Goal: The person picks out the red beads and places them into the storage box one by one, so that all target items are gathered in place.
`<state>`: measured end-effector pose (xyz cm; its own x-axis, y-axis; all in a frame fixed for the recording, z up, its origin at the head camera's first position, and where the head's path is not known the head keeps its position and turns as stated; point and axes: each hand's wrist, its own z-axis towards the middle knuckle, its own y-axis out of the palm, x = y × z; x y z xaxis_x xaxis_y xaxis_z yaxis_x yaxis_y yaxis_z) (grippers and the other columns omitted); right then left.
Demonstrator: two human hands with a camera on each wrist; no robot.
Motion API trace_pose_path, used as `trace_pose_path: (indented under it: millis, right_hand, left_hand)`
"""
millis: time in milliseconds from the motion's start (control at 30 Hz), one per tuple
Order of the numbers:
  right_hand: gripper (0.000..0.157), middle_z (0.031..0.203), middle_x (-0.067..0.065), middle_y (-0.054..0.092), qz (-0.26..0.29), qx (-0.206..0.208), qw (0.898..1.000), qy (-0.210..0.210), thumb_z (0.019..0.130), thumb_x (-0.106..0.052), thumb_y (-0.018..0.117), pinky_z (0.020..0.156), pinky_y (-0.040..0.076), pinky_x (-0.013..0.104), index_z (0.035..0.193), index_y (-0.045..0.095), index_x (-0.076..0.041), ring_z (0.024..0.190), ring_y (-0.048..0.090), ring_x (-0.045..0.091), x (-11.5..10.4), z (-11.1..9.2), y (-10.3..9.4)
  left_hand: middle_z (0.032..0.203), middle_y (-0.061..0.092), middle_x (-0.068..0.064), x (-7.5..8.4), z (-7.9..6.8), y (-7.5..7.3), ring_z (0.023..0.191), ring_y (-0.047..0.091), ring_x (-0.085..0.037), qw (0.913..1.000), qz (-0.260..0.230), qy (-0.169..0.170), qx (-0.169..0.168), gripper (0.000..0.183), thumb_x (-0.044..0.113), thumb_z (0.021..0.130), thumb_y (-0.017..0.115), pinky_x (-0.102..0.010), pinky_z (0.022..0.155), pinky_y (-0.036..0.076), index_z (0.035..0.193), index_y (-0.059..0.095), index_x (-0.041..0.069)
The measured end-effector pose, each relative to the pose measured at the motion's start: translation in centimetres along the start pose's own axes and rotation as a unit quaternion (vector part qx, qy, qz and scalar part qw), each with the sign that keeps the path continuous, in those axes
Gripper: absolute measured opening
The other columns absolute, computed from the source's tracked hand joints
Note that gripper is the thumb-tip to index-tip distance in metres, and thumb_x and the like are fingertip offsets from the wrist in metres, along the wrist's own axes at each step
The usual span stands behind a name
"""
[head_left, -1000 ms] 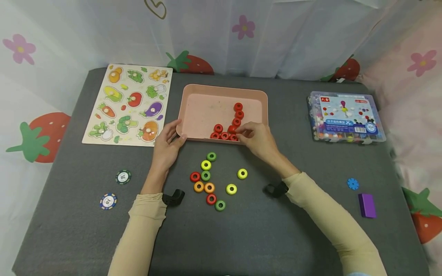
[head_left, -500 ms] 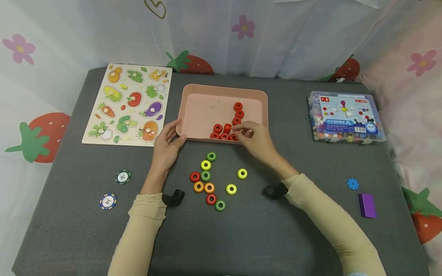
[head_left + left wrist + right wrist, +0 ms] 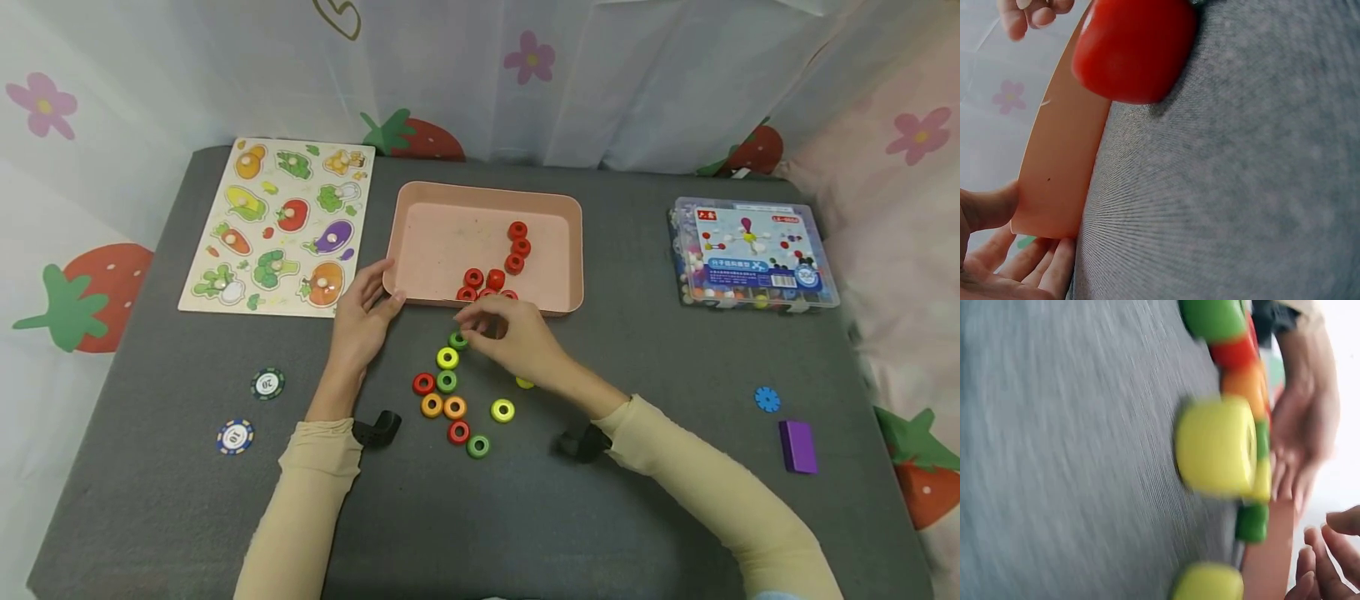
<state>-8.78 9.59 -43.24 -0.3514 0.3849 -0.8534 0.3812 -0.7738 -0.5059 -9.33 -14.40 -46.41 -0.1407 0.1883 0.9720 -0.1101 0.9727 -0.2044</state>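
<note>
My left hand (image 3: 362,321) grips the near left corner of a pink tray (image 3: 487,191); in the left wrist view its thumb lies against the tray wall (image 3: 1060,144). Inside the tray are several red rings (image 3: 517,230), one standing on edge (image 3: 496,279). My right hand (image 3: 517,340) hovers just outside the tray's front edge with bent fingers, nothing seen between them. Below its fingertips lies a green ring (image 3: 456,341), partly covered. Several more rings lie nearby, including a yellow ring (image 3: 447,359), an orange ring (image 3: 454,407) and a red ring (image 3: 423,383).
A vegetable puzzle board (image 3: 277,229) lies left of the tray. Two poker chips (image 3: 267,384) are at the left. A clear plastic case (image 3: 753,254), a blue toothed disc (image 3: 767,400) and a purple block (image 3: 797,447) lie at the right.
My right hand has left the red rings in the tray and moved left and toward me, over the green ring. One red ring now stands on edge. The left hand stays put.
</note>
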Motion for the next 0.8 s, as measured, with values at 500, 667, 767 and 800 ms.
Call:
trace_pose_path:
  millis: [500, 667, 767, 800]
  right_hand:
    - [0.028, 0.087, -0.005, 0.052, -0.156, -0.16, 0.975, -0.008, 0.087, -0.027, 0.079, 0.065, 0.041, 0.024, 0.115, 0.076, -0.021, 0.082, 0.044, 0.009, -0.8, -0.6, 4.4]
    - [0.026, 0.084, -0.006, 0.052, -0.165, -0.156, 0.974, -0.025, 0.086, -0.031, 0.08, 0.064, 0.039, 0.023, 0.11, 0.078, -0.02, 0.078, 0.043, 0.01, -0.8, -0.5, 4.7]
    - [0.019, 0.083, -0.006, 0.053, -0.162, -0.151, 0.975, -0.031, 0.087, -0.032, 0.08, 0.066, 0.038, 0.024, 0.102, 0.079, -0.022, 0.077, 0.042, 0.01, -0.9, -0.4, 4.5]
    - [0.018, 0.083, -0.006, 0.053, -0.163, -0.15, 0.975, -0.032, 0.087, -0.033, 0.08, 0.067, 0.038, 0.025, 0.101, 0.078, -0.022, 0.077, 0.042, 0.009, -0.9, -0.4, 4.4]
  left_hand:
    - [0.15, 0.051, -0.007, -0.2, 0.1, 0.0, 0.141, 0.044, -0.022, 0.9999, -0.004, 0.013, 0.0, 0.049, 0.007, 0.096, 0.065, -0.042, 0.116, 0.038, 0.144, 0.053, 0.015]
    - [0.149, 0.052, -0.01, -0.1, 0.1, 0.0, 0.14, 0.045, -0.023, 0.9999, -0.01, 0.012, 0.0, 0.05, 0.005, 0.096, 0.065, -0.042, 0.115, 0.04, 0.144, 0.053, 0.012]
    - [0.149, 0.052, -0.011, 0.0, 0.1, 0.0, 0.14, 0.046, -0.023, 0.9999, -0.014, 0.01, -0.001, 0.051, 0.005, 0.096, 0.065, -0.041, 0.114, 0.041, 0.144, 0.052, 0.011]
    - [0.149, 0.052, -0.01, 0.0, 0.1, 0.0, 0.14, 0.046, -0.022, 0.9999, -0.013, 0.009, -0.001, 0.051, 0.005, 0.096, 0.065, -0.041, 0.114, 0.041, 0.145, 0.052, 0.012]
